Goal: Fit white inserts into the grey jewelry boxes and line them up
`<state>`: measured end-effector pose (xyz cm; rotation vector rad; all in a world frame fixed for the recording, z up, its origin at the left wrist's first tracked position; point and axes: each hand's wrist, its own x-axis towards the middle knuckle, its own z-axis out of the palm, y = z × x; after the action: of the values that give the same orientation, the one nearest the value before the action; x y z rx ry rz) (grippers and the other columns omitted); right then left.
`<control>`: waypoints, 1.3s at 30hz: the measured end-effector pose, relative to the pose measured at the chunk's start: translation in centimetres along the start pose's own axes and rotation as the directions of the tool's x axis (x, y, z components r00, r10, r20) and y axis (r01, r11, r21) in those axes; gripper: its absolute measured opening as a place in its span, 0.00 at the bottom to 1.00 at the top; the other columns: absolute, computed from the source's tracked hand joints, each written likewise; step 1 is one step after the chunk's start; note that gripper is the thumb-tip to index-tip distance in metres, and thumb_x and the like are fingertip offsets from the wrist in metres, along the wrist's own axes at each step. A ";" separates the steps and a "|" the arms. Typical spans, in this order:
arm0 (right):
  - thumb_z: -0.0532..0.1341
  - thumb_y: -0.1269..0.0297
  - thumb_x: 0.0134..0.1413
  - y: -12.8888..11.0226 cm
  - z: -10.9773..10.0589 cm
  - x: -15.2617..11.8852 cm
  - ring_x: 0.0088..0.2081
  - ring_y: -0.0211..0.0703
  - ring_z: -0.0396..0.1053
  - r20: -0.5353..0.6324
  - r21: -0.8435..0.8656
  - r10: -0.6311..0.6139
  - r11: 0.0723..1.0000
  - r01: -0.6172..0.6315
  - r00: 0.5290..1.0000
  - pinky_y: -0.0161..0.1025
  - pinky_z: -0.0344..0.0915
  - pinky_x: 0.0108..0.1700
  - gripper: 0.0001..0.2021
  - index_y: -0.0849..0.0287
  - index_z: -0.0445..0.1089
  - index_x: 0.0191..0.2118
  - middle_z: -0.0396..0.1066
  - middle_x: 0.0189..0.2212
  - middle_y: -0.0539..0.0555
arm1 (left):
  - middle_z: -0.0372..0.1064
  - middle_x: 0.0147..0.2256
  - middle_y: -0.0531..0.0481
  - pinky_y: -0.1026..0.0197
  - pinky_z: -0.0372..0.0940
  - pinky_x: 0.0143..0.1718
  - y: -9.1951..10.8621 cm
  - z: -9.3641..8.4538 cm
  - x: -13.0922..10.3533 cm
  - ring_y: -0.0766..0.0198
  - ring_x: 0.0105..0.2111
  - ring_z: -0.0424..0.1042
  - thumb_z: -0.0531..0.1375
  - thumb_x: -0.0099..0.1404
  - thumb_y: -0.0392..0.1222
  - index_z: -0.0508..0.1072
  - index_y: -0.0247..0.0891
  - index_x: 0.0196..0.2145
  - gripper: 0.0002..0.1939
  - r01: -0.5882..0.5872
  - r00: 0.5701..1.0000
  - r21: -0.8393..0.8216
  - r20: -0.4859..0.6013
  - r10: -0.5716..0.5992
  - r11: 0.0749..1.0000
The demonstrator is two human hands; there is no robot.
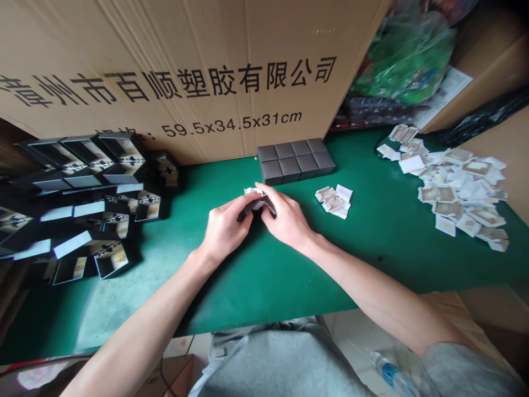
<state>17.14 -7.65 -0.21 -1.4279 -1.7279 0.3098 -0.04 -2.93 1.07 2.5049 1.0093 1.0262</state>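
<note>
Over the middle of the green table, my left hand (227,227) and my right hand (287,216) are closed on a small dark box (257,205) from its two sides. The box is partly hidden by my fingers. A bit of white material (253,191) shows just behind my fingertips; whether it lies inside the box I cannot tell. Beyond my hands sits a block of several closed dark grey boxes (295,160) in two rows. A few white folded pieces (334,200) lie to the right of my right hand.
Many open dark boxes (111,259) crowd the table's left side. A heap of white folded pieces (458,187) covers the right end. A large cardboard carton (198,33) stands along the back of the green table (264,286).
</note>
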 end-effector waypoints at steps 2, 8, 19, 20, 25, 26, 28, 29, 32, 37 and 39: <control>0.55 0.77 0.58 -0.1 -0.1 0.0 0.53 0.46 0.75 0.000 -0.005 0.001 1.000 -0.001 1.000 0.44 0.73 0.56 0.28 0.54 0.63 0.63 0.75 0.55 0.54 | 0.80 0.47 0.54 0.68 0.73 0.45 0.0 0.0 0.0 0.65 0.41 0.81 0.58 0.62 0.28 0.75 0.44 0.53 0.23 -0.010 1.000 0.000 -0.001 0.010 1.000; 0.56 0.74 0.57 -0.3 -0.2 0.0 0.48 0.46 0.78 -0.039 -0.067 0.007 0.998 -0.010 0.999 0.42 0.76 0.51 0.26 0.53 0.64 0.61 0.77 0.51 0.52 | 0.81 0.41 0.55 0.71 0.71 0.36 0.2 -0.2 0.1 0.69 0.32 0.79 0.60 0.61 0.29 0.76 0.43 0.51 0.21 -0.004 1.000 0.013 -0.018 0.004 1.000; 0.53 0.75 0.60 -0.6 -0.3 0.1 0.52 0.44 0.77 -0.044 -0.068 -0.076 0.995 0.073 0.996 0.40 0.74 0.54 0.22 0.56 0.66 0.58 0.76 0.53 0.53 | 0.82 0.38 0.53 0.71 0.68 0.30 0.1 -0.2 0.1 0.70 0.25 0.76 0.59 0.66 0.34 0.77 0.42 0.49 0.15 0.036 0.999 0.047 -0.008 -0.035 0.998; 0.53 0.75 0.60 -0.6 -0.4 0.1 0.52 0.44 0.76 -0.039 -0.062 -0.076 0.995 0.074 0.996 0.41 0.73 0.55 0.21 0.55 0.66 0.57 0.76 0.53 0.53 | 0.82 0.38 0.53 0.71 0.68 0.31 0.0 -0.2 0.1 0.70 0.25 0.77 0.59 0.67 0.34 0.77 0.42 0.49 0.15 0.037 0.999 0.045 -0.006 -0.037 0.998; 0.54 0.75 0.60 -0.7 -0.4 0.1 0.53 0.45 0.76 -0.030 -0.048 -0.044 0.998 0.042 0.999 0.41 0.73 0.55 0.21 0.53 0.67 0.57 0.76 0.54 0.52 | 0.82 0.37 0.53 0.71 0.69 0.32 0.1 -0.4 0.2 0.69 0.27 0.78 0.59 0.67 0.34 0.78 0.42 0.49 0.15 0.047 0.999 0.021 -0.009 -0.047 0.999; 0.54 0.75 0.60 -0.7 -0.4 0.0 0.53 0.45 0.76 -0.033 -0.050 -0.037 0.998 0.036 0.999 0.41 0.74 0.54 0.21 0.53 0.67 0.57 0.76 0.54 0.51 | 0.82 0.37 0.53 0.71 0.69 0.32 0.2 -0.4 0.2 0.69 0.27 0.78 0.59 0.67 0.34 0.78 0.42 0.48 0.14 0.052 0.999 0.020 -0.008 -0.052 0.998; 0.54 0.74 0.60 -0.7 -0.4 0.0 0.52 0.45 0.77 -0.036 -0.060 -0.032 0.998 0.030 0.999 0.41 0.75 0.53 0.20 0.53 0.67 0.57 0.76 0.53 0.51 | 0.82 0.35 0.53 0.71 0.68 0.31 0.3 -0.5 0.3 0.69 0.26 0.77 0.59 0.67 0.35 0.78 0.42 0.48 0.14 0.066 0.998 0.022 -0.006 -0.066 0.998; 0.55 0.73 0.61 -0.8 -0.4 0.0 0.51 0.45 0.77 -0.037 -0.067 -0.034 0.997 0.031 0.999 0.41 0.75 0.52 0.20 0.53 0.67 0.56 0.77 0.53 0.51 | 0.81 0.34 0.54 0.71 0.68 0.30 0.3 -0.5 0.3 0.70 0.25 0.77 0.59 0.66 0.35 0.78 0.42 0.47 0.13 0.072 0.997 0.024 -0.005 -0.072 0.997; 0.54 0.72 0.63 -0.8 -0.4 0.1 0.50 0.45 0.77 -0.046 -0.073 -0.057 0.996 0.054 0.997 0.40 0.74 0.53 0.17 0.55 0.68 0.55 0.77 0.52 0.53 | 0.81 0.32 0.54 0.71 0.66 0.28 0.5 -0.6 0.3 0.70 0.24 0.76 0.59 0.67 0.36 0.78 0.41 0.46 0.12 0.072 0.997 0.022 -0.007 -0.072 0.997; 0.52 0.74 0.63 -0.7 -0.2 0.0 0.52 0.46 0.77 -0.094 -0.055 -0.098 0.994 0.093 0.991 0.41 0.73 0.55 0.17 0.60 0.70 0.54 0.77 0.52 0.56 | 0.81 0.32 0.54 0.71 0.66 0.28 0.7 -0.5 0.4 0.71 0.25 0.76 0.58 0.67 0.35 0.78 0.40 0.47 0.13 0.070 0.997 0.001 -0.015 -0.070 0.998; 0.52 0.74 0.62 -0.7 -0.2 -0.1 0.51 0.46 0.77 -0.095 -0.064 -0.087 0.995 0.081 0.992 0.41 0.74 0.54 0.18 0.58 0.70 0.54 0.77 0.51 0.55 | 0.80 0.32 0.54 0.71 0.65 0.27 0.8 -0.5 0.4 0.71 0.24 0.75 0.59 0.66 0.34 0.79 0.40 0.46 0.13 0.073 0.997 -0.004 -0.023 -0.073 0.997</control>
<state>16.78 -8.00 0.32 -1.3854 -1.7252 0.1409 0.21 -3.28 2.00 2.4394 1.0964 1.0362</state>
